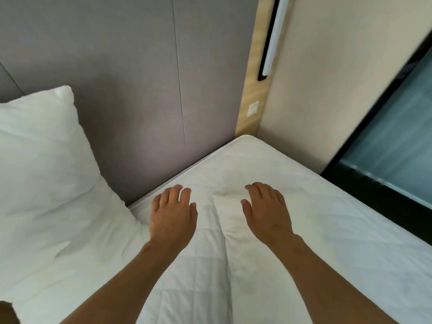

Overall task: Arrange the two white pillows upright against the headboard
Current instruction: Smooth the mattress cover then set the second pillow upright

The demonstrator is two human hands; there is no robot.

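We've got our left hand (171, 215) and right hand (267, 210) palm-down, fingers loosely spread and holding nothing, over the quilted mattress (327, 218), with one white pillow (46, 171) propped against the grey headboard (140, 90) just left of our left fingertips.

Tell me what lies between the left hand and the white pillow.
Nothing but bare quilted mattress. In the head view, a narrow strip of it separates the left hand from the pillow, which leans against the grey headboard. The hand is empty.
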